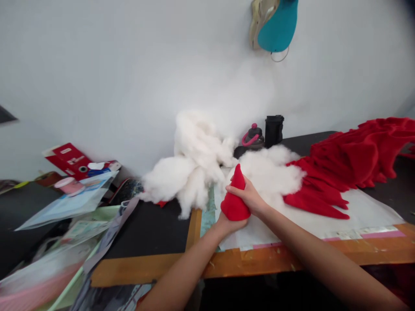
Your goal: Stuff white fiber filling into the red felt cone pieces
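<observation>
A red cone-shaped fabric piece [234, 204] with a pointed tip stands upright between my two hands, above the near part of the table. My left hand [228, 224] cups it from below and behind, its fingers largely hidden by the fabric. From the right, my right hand [250, 196] closes round its upper part, thumb across the front. Just behind my hands lies loose white stuffing [269, 170]. A taller heap of white stuffing [197, 147] rises against the wall to the left. Whether the cone has stuffing inside cannot be seen.
A big pile of red fabric pieces [353, 160] covers the table's right side. At the back stand a dark bottle with a pink handle [253, 137] and a black box-like object [274, 129]. A red box [69, 160] and a green bin [97, 242] are at left. A blue cap [279, 26] hangs above.
</observation>
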Tool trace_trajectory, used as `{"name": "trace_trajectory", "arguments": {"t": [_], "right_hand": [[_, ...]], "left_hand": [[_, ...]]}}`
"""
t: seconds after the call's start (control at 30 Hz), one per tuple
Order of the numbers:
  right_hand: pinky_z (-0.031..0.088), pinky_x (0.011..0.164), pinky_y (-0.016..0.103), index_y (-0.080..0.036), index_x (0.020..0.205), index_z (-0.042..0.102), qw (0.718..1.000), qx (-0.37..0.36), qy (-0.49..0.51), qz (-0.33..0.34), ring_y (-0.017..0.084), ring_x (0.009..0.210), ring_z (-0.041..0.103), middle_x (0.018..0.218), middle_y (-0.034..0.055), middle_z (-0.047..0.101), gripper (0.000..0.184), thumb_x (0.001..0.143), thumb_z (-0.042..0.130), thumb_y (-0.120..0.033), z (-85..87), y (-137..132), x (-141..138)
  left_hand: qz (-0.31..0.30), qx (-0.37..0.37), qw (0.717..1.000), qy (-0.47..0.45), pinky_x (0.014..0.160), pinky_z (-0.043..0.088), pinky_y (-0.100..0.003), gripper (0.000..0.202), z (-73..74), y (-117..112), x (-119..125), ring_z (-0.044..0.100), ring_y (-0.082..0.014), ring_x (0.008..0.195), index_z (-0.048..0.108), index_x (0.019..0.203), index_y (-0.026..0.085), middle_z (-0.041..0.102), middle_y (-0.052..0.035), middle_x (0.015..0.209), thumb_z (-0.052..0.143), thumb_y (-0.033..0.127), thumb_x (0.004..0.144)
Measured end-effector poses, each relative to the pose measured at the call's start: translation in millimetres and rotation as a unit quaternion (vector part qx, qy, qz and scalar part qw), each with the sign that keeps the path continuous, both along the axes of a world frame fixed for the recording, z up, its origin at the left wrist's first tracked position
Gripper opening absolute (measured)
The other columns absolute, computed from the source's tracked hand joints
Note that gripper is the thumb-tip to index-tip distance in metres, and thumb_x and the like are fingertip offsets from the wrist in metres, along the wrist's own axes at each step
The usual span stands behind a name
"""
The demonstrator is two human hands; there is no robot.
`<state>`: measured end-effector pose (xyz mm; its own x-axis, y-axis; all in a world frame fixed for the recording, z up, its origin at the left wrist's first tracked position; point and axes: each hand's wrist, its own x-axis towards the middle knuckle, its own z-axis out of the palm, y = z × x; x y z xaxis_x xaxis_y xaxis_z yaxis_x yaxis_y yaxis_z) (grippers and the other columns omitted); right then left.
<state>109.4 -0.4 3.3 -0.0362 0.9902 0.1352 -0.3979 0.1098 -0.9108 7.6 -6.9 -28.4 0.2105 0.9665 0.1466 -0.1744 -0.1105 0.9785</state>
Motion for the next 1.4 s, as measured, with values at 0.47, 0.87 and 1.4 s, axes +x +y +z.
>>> {"name": "trace_trajectory", "arguments": {"t": [0.47,0.87,1.4], "right_hand": [[0.052,0.063,0.033,-0.023,0.067,0.05,0.984,-0.028,0.157,-0.084,0.019,0.063,0.064,0.054,-0.0026,0.055,0.046,0.074,0.065,-0.066,7.2,24,31],[0.053,0.062,0.029,-0.024,0.09,0.053,0.977,-0.032,0.174,-0.12,0.018,0.07,0.064,0.067,-0.0016,0.062,0.05,0.071,0.065,-0.069,6.6,26,31],[0.05,0.059,0.029,-0.017,0.076,0.062,0.998,-0.034,-0.021,-0.046,0.021,0.069,0.066,0.072,0.0058,0.069,0.046,0.076,0.065,-0.063,5.5,14,23]], "left_hand": [[-0.282,-0.156,0.945,-0.052,0.062,0.051,-0.046,0.021,20.1,-8,-13,0.039,-0.0132,0.038,0.063,0.064,0.016,0.051,-0.0051,0.047,0.059,0.036,0.068],[0.07,0.117,0.99,0.043,0.087,0.051,-0.035,0.077,21.4,-5,-6,0.059,-0.0231,0.105,0.03,0.133,0.025,0.048,-0.0124,0.129,0.077,0.036,0.072],[-0.044,-0.057,0.994,-0.077,0.082,0.051,-0.032,0.052,14.1,3,-6,0.062,-0.0212,0.097,0.048,0.117,0.02,0.061,-0.0089,0.112,0.075,0.033,0.075]]}}
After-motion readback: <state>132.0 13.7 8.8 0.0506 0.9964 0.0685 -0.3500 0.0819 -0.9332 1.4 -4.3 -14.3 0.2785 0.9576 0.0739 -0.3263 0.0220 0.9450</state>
